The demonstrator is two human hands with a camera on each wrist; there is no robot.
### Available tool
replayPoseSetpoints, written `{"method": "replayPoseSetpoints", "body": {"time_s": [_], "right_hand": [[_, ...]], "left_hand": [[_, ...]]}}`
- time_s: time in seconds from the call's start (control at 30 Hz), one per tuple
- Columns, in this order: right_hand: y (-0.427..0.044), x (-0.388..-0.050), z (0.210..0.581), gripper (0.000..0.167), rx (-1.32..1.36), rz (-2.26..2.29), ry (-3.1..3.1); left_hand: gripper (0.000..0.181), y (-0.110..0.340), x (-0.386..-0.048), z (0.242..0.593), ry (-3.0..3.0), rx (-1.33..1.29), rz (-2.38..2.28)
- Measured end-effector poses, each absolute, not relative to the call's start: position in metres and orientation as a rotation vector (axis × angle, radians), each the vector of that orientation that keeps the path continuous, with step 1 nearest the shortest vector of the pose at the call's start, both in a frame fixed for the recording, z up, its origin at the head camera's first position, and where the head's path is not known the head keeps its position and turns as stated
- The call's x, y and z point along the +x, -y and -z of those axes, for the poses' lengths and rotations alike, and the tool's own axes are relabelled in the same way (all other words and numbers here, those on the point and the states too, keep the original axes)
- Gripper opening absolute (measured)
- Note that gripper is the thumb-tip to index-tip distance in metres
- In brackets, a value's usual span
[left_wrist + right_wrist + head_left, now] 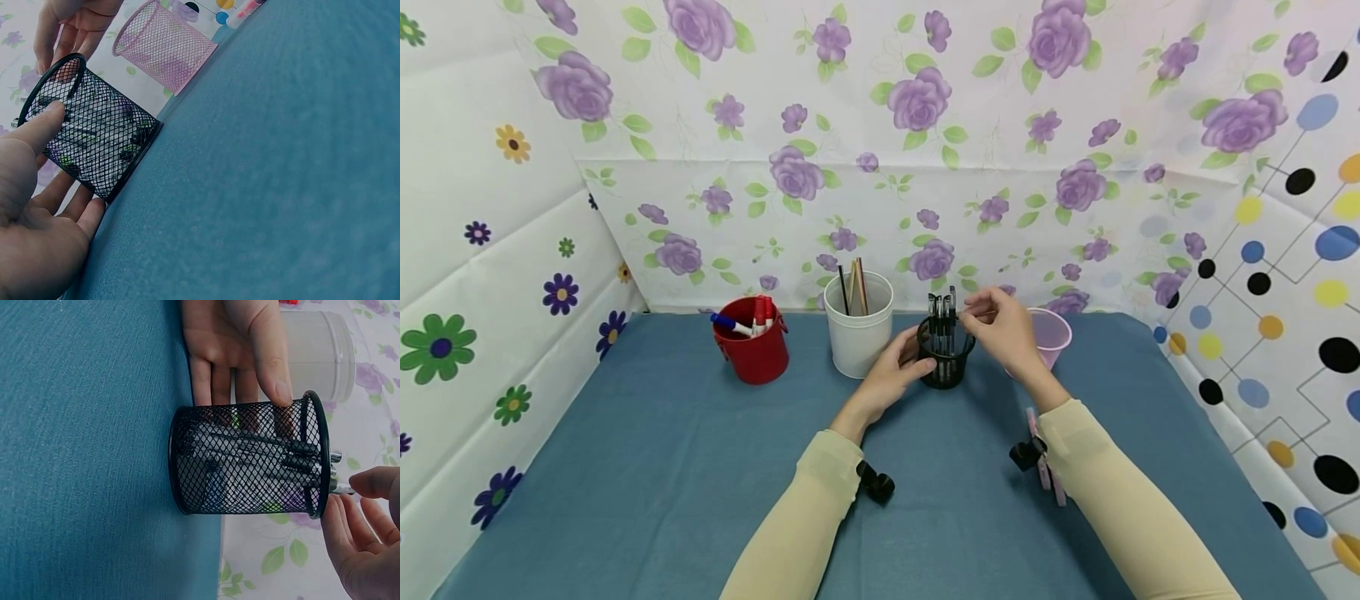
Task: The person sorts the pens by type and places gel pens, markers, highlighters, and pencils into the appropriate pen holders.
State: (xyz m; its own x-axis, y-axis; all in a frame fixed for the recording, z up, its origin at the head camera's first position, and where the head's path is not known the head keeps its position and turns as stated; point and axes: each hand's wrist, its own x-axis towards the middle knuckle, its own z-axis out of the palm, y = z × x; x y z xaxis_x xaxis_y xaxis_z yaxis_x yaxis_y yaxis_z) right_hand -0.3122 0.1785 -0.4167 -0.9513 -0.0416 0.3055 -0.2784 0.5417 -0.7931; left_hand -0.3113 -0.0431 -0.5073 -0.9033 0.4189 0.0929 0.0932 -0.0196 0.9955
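Note:
A black mesh pen holder (945,367) stands upright on the table with several dark-capped clear pens (942,321) in it. My left hand (891,375) grips the holder's left side. In the left wrist view the thumb lies on the near mesh and the fingers reach behind. At the rim, my right hand (1003,329) pinches the end of a pen (342,488) between thumb and fingers, as the right wrist view shows. Most of that pen stands inside the holder, seen only through the mesh.
Left of the holder stand a white cup (859,342) with pencils and a red bucket (752,354) with markers. A pink mesh cup (1051,332) is behind the right hand. Pink pens (1043,475) lie partly under the right wrist. Patterned cloth walls surround the blue table (685,483).

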Motion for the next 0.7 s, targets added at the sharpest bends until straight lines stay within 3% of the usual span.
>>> {"method": "replayPoseSetpoints", "body": {"time_s": [0.7], "right_hand": [[-0.215,-0.276,0.401,0.023,0.317,-1.257,2.55]], "left_hand": [[0.069,0.046,-0.31,0.504,-2.015,0.571,-1.978]]}}
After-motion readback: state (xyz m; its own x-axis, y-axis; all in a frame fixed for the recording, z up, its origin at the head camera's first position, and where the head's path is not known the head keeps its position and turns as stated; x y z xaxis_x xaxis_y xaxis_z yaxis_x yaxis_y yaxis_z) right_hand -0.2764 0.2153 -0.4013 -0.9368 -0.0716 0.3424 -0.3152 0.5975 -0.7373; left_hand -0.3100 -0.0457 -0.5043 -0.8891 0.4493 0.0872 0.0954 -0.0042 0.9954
